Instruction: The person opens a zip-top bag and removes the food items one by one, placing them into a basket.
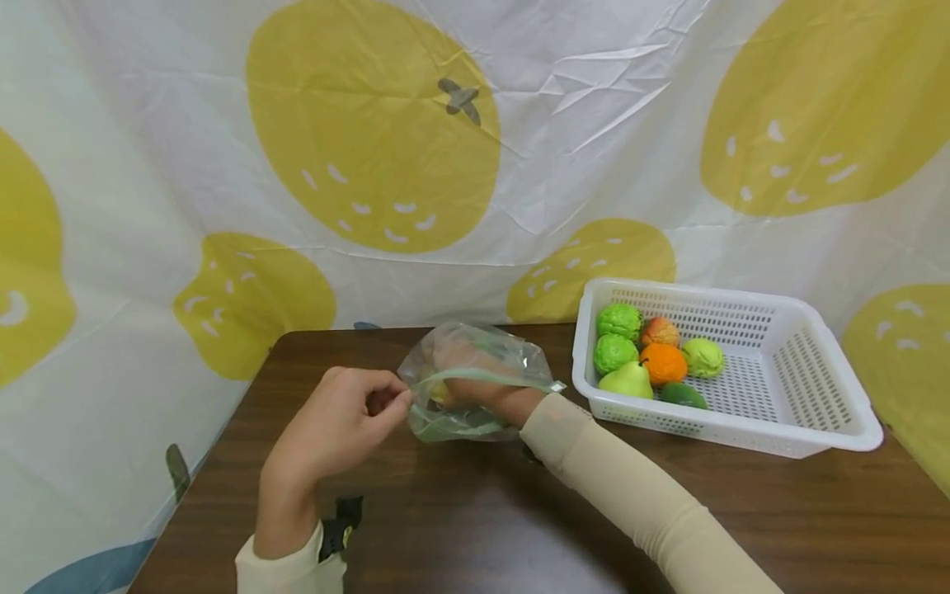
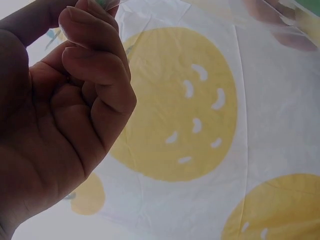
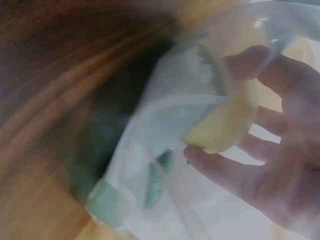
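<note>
A clear zip bag point(image 1: 462, 426) with a pale green band along its mouth lies over the dark table. My left hand point(image 1: 330, 429) pinches the edge of its mouth on the left side, thumb against the fingertips. Inside the bag, seen through the plastic, is my right hand point(image 1: 469, 373). Its fingers point(image 3: 220, 167) and thumb hold a smooth yellow fruit point(image 3: 222, 129), whose far side is hidden by plastic. In the left wrist view, the curled fingers point(image 2: 97, 75) reach the plastic at the top edge.
To the right stands a white perforated basket point(image 1: 797, 330) with an orange point(image 1: 663, 364), a green pear point(image 1: 627, 380), a dark green fruit point(image 1: 683, 395), bumpy green fruits point(image 1: 616, 354) and a reddish fruit point(image 1: 660, 332). A lemon-print cloth point(image 1: 519, 165) hangs behind the brown table point(image 1: 445, 511).
</note>
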A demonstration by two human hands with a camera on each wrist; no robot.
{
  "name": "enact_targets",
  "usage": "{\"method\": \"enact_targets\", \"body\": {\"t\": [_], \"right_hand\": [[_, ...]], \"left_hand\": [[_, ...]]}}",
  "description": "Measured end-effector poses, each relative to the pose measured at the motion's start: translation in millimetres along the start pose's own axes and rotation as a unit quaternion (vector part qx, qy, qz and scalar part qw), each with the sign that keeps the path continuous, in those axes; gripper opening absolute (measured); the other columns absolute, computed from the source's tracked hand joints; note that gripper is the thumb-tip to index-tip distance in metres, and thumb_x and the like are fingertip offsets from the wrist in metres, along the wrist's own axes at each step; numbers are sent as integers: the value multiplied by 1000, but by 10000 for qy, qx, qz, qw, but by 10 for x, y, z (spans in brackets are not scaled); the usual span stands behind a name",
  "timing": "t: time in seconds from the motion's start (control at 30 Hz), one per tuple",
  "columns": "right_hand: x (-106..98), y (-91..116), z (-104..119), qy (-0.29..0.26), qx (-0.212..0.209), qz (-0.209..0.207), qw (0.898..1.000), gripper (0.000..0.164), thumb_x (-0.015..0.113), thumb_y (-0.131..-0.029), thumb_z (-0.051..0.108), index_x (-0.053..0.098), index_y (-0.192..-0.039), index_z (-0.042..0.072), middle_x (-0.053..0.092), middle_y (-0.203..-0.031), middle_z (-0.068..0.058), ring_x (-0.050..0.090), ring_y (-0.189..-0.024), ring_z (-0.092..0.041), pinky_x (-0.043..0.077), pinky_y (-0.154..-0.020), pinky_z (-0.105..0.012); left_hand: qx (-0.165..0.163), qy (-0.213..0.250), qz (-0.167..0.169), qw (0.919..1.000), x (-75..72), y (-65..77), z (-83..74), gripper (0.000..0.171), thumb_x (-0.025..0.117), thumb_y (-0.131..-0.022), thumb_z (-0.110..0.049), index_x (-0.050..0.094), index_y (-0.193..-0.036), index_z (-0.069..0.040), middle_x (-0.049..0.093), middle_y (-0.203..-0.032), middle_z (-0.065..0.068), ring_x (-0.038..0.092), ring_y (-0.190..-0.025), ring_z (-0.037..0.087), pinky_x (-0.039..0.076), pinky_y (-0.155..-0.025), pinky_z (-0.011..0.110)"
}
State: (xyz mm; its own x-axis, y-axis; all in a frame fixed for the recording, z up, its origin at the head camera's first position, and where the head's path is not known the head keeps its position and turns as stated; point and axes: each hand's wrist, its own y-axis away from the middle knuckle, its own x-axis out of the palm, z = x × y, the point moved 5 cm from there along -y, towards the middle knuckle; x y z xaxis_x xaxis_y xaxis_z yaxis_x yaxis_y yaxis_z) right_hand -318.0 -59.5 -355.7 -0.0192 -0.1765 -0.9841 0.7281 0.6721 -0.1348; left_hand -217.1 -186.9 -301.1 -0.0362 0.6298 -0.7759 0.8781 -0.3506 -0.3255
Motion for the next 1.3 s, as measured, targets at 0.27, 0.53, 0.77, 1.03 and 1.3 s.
{"method": "enact_targets", "body": {"t": [0.27, 0.53, 0.77, 1.03, 1.3], "right_hand": [[-31, 116, -56, 545, -347, 363, 9973, 46, 82, -77, 29, 60, -114, 16, 60, -116, -1, 57, -106, -19, 51, -91, -33], [-348, 377, 72, 654, -575, 149, 9961, 54, 85, -72, 27, 62, -119, 20, 60, -111, 0, 56, -90, -15, 50, -75, -32], [-516, 620, 163, 256, -629, 70, 9977, 58, 81, -73, 15, 58, -126, 18, 62, -103, 3, 55, -85, -14, 48, -77, -31], [-716, 824, 227, -106, -721, -47, 9973, 65, 82, -72, 10, 56, -132, 14, 63, -114, -2, 58, -92, -18, 49, -80, -33], [-882, 1028, 323, -102, -761, -208, 9968, 63, 82, -72, 11, 59, -131, 10, 59, -122, -6, 59, -99, -24, 51, -86, -36]], "left_hand": [[-15, -20, -62, 10000, -5, 16, 19, 14, 66, -94, -12, 76, -85, -16, 64, -67, -12, 56, -58, 4, 49, -57, 24], [-68, -94, -106, 9999, -48, 37, 4, 15, 66, -95, -13, 75, -84, -17, 63, -66, -10, 54, -58, 4, 48, -56, 24], [-70, -71, -100, 9999, -55, 31, 4, 15, 65, -95, -12, 75, -85, -16, 63, -66, -7, 54, -57, 6, 48, -56, 24], [-33, -80, -128, 9999, -56, 13, 9, 16, 65, -96, -12, 75, -84, -17, 61, -65, -10, 53, -56, 6, 47, -55, 24], [-94, -18, -52, 9999, -58, 15, 6, 16, 64, -97, -13, 75, -86, -17, 62, -66, -10, 53, -56, 6, 47, -55, 24]]}}
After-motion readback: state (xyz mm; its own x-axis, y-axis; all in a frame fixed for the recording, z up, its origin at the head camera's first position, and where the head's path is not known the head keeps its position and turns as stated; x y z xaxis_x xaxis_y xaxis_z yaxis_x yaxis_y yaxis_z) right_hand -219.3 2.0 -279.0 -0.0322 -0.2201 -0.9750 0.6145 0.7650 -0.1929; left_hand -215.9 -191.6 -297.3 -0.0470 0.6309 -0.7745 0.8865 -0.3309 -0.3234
